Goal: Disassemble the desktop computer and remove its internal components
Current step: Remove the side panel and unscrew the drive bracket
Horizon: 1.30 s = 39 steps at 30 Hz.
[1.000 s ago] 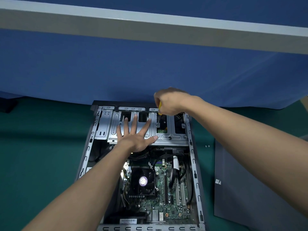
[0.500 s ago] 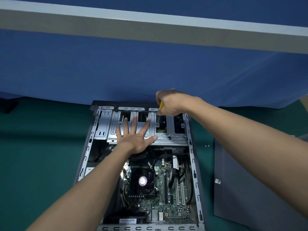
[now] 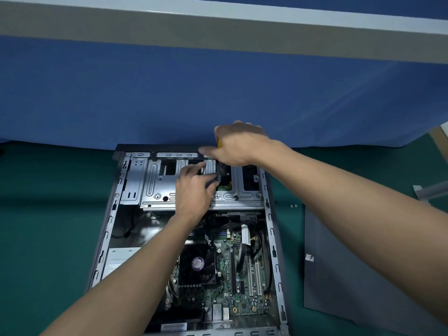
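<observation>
The open desktop case (image 3: 106, 238) lies flat on the green mat, with the motherboard (image 3: 242, 282) and the CPU fan (image 3: 197, 264) exposed. A silver drive cage (image 3: 157, 183) spans its far end. My left hand (image 3: 194, 190) rests on the cage with its fingers bent. Its thumb and forefinger pinch a small metal piece (image 3: 217, 177) at the cage's cut-out. My right hand (image 3: 238, 146), blurred, grips a yellow-handled screwdriver (image 3: 219, 143) just above that spot. The screwdriver's tip is hidden.
The removed grey side panel (image 3: 351, 275) lies on the mat right of the case, and two small screws (image 3: 293, 206) sit by its far corner. A blue partition (image 3: 218, 93) stands directly behind the case. A grey metal part (image 3: 429, 191) lies at the right edge.
My left hand was flat with spread fingers on the cage. It has slid right and curled its fingers at the cut-out. My right hand with the screwdriver has shifted slightly.
</observation>
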{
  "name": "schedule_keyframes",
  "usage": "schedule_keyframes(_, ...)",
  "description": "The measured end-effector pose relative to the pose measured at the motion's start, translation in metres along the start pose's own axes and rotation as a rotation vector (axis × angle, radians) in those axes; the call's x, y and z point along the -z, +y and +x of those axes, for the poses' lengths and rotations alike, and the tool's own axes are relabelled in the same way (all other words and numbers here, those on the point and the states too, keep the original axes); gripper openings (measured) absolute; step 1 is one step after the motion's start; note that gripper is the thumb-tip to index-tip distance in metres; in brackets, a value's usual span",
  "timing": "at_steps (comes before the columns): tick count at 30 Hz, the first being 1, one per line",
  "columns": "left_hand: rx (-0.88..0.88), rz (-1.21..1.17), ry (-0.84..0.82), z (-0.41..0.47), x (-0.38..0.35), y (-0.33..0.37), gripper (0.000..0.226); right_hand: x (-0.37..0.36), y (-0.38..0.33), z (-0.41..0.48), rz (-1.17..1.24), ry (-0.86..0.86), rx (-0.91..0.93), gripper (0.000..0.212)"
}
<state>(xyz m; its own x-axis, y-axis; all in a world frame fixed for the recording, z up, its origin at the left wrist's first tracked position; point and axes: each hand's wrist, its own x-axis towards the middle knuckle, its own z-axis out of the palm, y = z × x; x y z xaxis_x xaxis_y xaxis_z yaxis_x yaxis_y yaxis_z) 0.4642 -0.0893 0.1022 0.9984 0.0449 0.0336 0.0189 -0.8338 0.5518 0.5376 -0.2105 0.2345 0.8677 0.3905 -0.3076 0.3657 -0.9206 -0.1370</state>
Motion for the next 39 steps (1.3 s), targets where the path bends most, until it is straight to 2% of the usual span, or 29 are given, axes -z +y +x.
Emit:
schedule_keyframes(2,0.017,-0.001,0.022,0.0,-0.001,0.001,0.021,-0.004,0.002,-0.001,-0.027,0.075,0.033,0.038)
schedule_keyframes(4,0.029,-0.03,0.042,0.001,-0.002,0.002,0.02,-0.007,0.005,-0.003,-0.011,0.11,0.101,0.026)
schedule_keyframes(7,0.046,-0.059,0.066,0.002,-0.002,0.002,0.018,-0.005,0.008,-0.005,0.098,0.033,0.143,0.015)
schedule_keyframes(10,0.067,-0.076,0.089,0.002,-0.002,0.005,0.016,-0.002,0.009,-0.006,0.111,-0.025,0.158,0.015)
schedule_keyframes(15,0.088,-0.078,0.103,0.004,-0.002,0.008,0.015,-0.006,0.01,-0.014,-0.094,0.136,0.137,0.017)
schedule_keyframes(18,0.08,-0.04,0.093,0.004,-0.003,0.011,0.016,-0.006,0.018,-0.023,-0.184,0.072,0.117,0.034)
schedule_keyframes(20,0.055,-0.002,0.096,0.003,-0.003,0.012,0.015,-0.009,0.025,-0.031,-0.187,0.015,0.12,0.03)
schedule_keyframes(23,0.024,0.029,0.113,0.002,-0.001,0.014,0.011,-0.019,0.044,-0.047,-0.103,-0.029,0.105,0.031)
schedule_keyframes(25,-0.004,0.057,0.118,0.001,0.001,0.017,0.009,-0.034,0.059,-0.058,0.089,-0.016,0.012,0.03)
schedule_keyframes(28,-0.054,0.136,0.115,0.001,0.001,0.018,0.008,-0.076,0.066,-0.075,0.327,0.216,-0.211,0.021)
schedule_keyframes(30,-0.071,0.195,0.121,0.0,-0.001,0.02,0.008,-0.113,0.057,-0.086,0.376,0.436,-0.332,0.02)
schedule_keyframes(32,-0.081,0.249,0.13,-0.001,-0.002,0.02,0.006,-0.139,0.045,-0.091,0.384,0.582,-0.389,0.02)
schedule_keyframes(35,-0.123,0.338,0.124,-0.001,-0.004,0.023,0.008,-0.157,0.036,-0.09,0.323,0.705,-0.448,0.017)
schedule_keyframes(39,-0.155,0.492,0.074,0.002,-0.003,0.028,0.014,-0.159,0.038,-0.087,0.225,0.761,-0.449,0.013)
